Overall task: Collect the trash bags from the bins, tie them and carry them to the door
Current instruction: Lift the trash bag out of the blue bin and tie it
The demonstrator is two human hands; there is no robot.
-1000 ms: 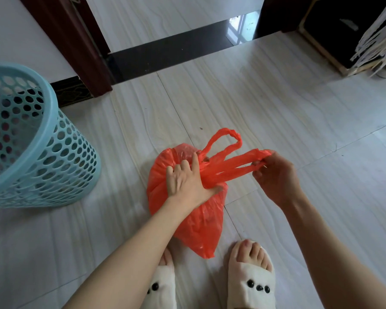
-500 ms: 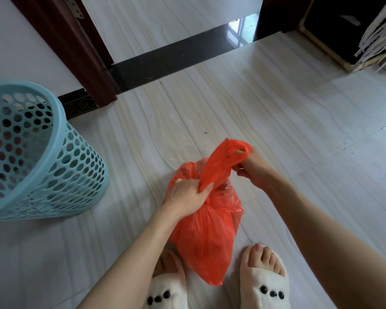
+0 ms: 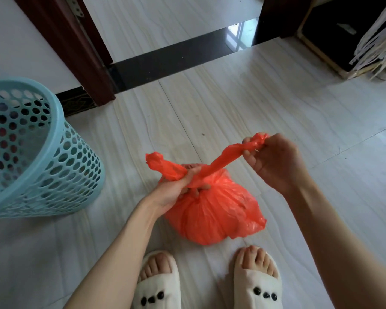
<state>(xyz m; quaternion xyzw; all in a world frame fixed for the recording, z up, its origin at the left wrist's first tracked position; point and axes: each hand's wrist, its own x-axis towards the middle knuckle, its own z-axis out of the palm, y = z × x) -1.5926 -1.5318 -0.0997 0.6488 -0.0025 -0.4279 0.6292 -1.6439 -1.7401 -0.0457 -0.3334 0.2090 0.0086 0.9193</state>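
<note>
An orange trash bag [image 3: 212,215] rests on the tiled floor just ahead of my feet, full and gathered at the neck. My left hand [image 3: 176,186] grips the neck together with one handle, whose loose end sticks out to the left. My right hand [image 3: 270,161] pinches the other handle and holds it stretched up and to the right. The light blue perforated bin [image 3: 42,157] stands at the left, apart from the bag; its inside looks bare of any bag.
A doorway with a dark threshold strip [image 3: 172,61] and a brown door frame [image 3: 76,52] lies ahead. A dark cabinet [image 3: 330,25] with pale strips hanging beside it stands at the upper right. My slippered feet [image 3: 207,284] are at the bottom.
The two handles, earlier bunched together over the bag, are now pulled apart: my right hand has drawn one up and right while my left hand clamps the neck. The bag looks rounder and tighter.
</note>
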